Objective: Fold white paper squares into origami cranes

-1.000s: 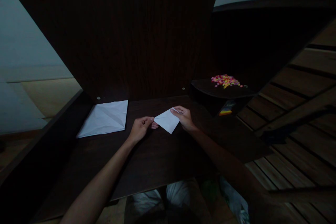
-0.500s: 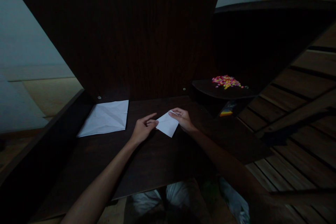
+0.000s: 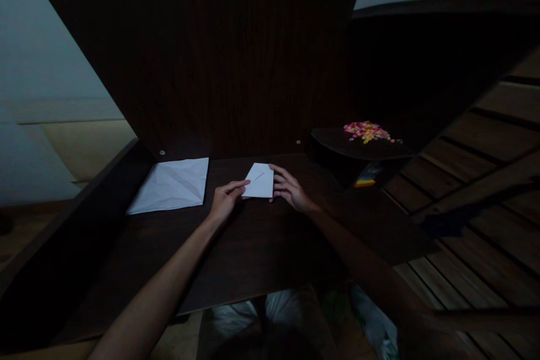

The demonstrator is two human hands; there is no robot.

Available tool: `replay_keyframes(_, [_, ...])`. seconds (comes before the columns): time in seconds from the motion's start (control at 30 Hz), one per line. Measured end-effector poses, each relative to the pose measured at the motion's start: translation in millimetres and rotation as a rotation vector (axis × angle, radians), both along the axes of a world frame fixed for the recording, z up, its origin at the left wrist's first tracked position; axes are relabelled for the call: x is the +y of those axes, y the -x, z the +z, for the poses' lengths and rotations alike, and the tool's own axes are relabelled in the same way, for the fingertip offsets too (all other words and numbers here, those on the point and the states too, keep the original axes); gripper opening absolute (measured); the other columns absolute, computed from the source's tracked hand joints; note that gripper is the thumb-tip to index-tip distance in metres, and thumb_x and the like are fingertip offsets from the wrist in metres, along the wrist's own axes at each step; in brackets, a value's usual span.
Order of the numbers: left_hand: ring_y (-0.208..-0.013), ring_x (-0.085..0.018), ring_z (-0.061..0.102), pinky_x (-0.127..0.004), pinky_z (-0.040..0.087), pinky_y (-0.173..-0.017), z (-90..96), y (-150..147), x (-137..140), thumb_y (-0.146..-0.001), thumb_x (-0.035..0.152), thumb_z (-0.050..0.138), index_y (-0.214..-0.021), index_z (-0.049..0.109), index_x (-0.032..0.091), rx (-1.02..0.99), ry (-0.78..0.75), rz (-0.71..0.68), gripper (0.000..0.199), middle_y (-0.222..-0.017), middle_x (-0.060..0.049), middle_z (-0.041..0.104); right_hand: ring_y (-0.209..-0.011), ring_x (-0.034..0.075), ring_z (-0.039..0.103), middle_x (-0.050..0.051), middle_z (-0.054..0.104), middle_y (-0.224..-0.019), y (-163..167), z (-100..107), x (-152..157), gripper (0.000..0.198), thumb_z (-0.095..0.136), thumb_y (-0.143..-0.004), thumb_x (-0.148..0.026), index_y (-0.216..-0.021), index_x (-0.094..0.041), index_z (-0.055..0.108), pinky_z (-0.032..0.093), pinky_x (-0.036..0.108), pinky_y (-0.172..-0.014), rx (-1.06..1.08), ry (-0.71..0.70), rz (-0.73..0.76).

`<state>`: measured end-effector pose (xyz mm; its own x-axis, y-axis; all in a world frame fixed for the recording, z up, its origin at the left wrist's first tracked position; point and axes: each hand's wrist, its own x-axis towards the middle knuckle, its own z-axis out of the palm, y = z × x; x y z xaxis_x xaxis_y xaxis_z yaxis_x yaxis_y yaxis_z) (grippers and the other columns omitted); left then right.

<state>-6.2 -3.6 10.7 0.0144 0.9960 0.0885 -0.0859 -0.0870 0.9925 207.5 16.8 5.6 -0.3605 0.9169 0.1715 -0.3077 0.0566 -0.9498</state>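
A small folded white paper (image 3: pixel 260 181) is held up over the dark desk, a short crease or slit showing on its face. My left hand (image 3: pixel 225 199) pinches its left edge, thumb on top and fingers partly hidden underneath. Along the paper's right edge is my right hand (image 3: pixel 293 191), its fingers spread. The index fingertip is at the paper's upper right corner; whether it touches or is just beside it, I cannot tell. To the left lies a larger stack of creased white paper sheets (image 3: pixel 171 185).
The dark wooden desk (image 3: pixel 253 259) has a tall back panel (image 3: pixel 236 56) and a left side wall (image 3: pixel 76 214). On a small corner shelf (image 3: pixel 337 143) at right sits a pile of colourful small pieces (image 3: pixel 368 131). Beneath it is a yellow-edged item (image 3: pixel 365 181). Wooden slats (image 3: pixel 476 180) are farther right.
The folded paper has been turned so its lower edge lies level. My left hand has taken hold of its left edge, while my right hand has loosened its pinch and spread its fingers.
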Motion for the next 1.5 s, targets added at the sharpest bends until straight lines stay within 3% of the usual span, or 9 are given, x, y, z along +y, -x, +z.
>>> replay_keyframes(0.1, [-0.092, -0.023, 0.062, -0.033, 0.052, -0.076, -0.3, -1.2, -0.6, -0.062, 0.030, 0.072, -0.089, 0.076, 0.017, -0.093, 0.052, -0.016, 0.030, -0.103, -0.008, 0.070, -0.085, 0.020, 0.062, 0.005, 0.065, -0.105, -2.0, -3.0, 0.7, 0.045, 0.062, -0.064, -0.017, -0.107, -0.024, 0.068, 0.053, 0.031, -0.067, -0.084, -0.071, 0.039])
replay_keyframes(0.27, [-0.080, -0.019, 0.061, -0.027, 0.046, -0.070, 1.4, -1.2, -3.5, -0.061, 0.024, 0.069, -0.086, 0.076, 0.017, 0.035, 0.044, -0.032, 0.027, -0.088, -0.005, 0.072, -0.097, 0.022, 0.058, 0.005, 0.060, -0.101, -5.7, -2.2, 0.4, 0.028, 0.071, -0.063, -0.021, -0.091, -0.022, 0.074, 0.048, 0.035, -0.087, -0.159, -0.189, -0.011])
replay_keyframes(0.43, [-0.067, -0.016, 0.058, -0.025, 0.043, -0.064, -1.0, -0.6, -3.6, -0.059, 0.022, 0.068, -0.082, 0.076, 0.017, 0.063, 0.079, -0.096, 0.025, -0.071, -0.001, 0.070, -0.099, 0.022, 0.057, 0.006, 0.055, -0.102, -6.4, 3.4, -3.2, 0.031, 0.080, -0.061, -0.030, -0.090, -0.021, 0.073, 0.047, 0.035, -0.087, -0.129, -0.219, 0.035])
replay_keyframes(0.63, [-0.074, -0.019, 0.064, -0.029, 0.047, -0.072, 0.5, -2.5, -6.5, -0.061, 0.026, 0.073, -0.084, 0.076, 0.017, 0.030, 0.123, -0.212, 0.026, -0.080, -0.005, 0.073, -0.106, 0.023, 0.054, 0.007, 0.052, -0.111, -6.4, 3.4, -3.7, 0.033, 0.083, -0.058, -0.033, -0.086, -0.020, 0.072, 0.047, 0.038, -0.088, -0.137, -0.266, 0.085])
replay_keyframes(0.8, [-0.081, -0.023, 0.066, -0.033, 0.049, -0.077, 4.3, -3.6, -9.4, -0.060, 0.033, 0.078, -0.083, 0.077, 0.017, 0.113, 0.096, -0.222, 0.028, -0.086, -0.007, 0.075, -0.106, 0.023, 0.054, 0.007, 0.053, -0.107, -6.6, 4.3, -4.4, 0.027, 0.083, -0.059, -0.031, -0.081, -0.019, 0.072, 0.046, 0.039, -0.090, -0.161, -0.289, 0.112])
replay_keyframes(1.07, [-0.073, -0.023, 0.069, -0.035, 0.052, -0.075, 6.2, -5.8, -13.0, -0.062, 0.040, 0.079, -0.086, 0.075, 0.013, 0.058, 0.132, -0.317, 0.036, -0.077, -0.009, 0.075, -0.091, 0.019, 0.058, 0.005, 0.059, -0.092, 1.1, 4.2, -4.1, 0.028, 0.079, -0.063, -0.044, -0.067, -0.018, 0.069, 0.047, 0.034, -0.084, -0.207, -0.268, -0.059])
replay_keyframes(1.2, [-0.073, -0.023, 0.069, -0.034, 0.052, -0.073, 5.4, -7.0, -14.5, -0.069, 0.044, 0.074, -0.086, 0.074, 0.013, 0.060, 0.147, -0.380, 0.036, -0.077, -0.009, 0.075, -0.091, 0.019, 0.060, 0.005, 0.063, -0.093, 3.7, 2.3, -2.3, 0.028, 0.080, -0.060, -0.042, -0.072, -0.019, 0.070, 0.049, 0.032, -0.081, -0.182, -0.241, -0.126])
replay_keyframes(1.4, [-0.072, -0.021, 0.070, -0.034, 0.052, -0.074, 2.6, -8.1, -16.4, -0.058, 0.034, 0.083, -0.098, 0.067, 0.012, 0.059, 0.179, -0.428, 0.048, -0.077, -0.009, 0.075, -0.080, 0.017, 0.064, 0.004, 0.068, -0.090, 4.5, -1.6, -0.5, 0.035, 0.081, -0.058, -0.034, -0.088, -0.019, 0.070, 0.052, 0.030, -0.073, -0.132, -0.149, -0.186])
replay_keyframes(1.5, [-0.071, -0.020, 0.071, -0.033, 0.052, -0.074, 2.0, -9.4, -17.0, -0.061, 0.034, 0.082, -0.093, 0.063, 0.013, 0.035, 0.155, -0.442, 0.042, -0.076, -0.008, 0.074, -0.080, 0.018, 0.065, 0.005, 0.069, -0.092, 4.9, -2.6, 0.8, 0.039, 0.081, -0.058, -0.033, -0.093, -0.020, 0.068, 0.053, 0.032, -0.074, -0.115, -0.125, -0.193])
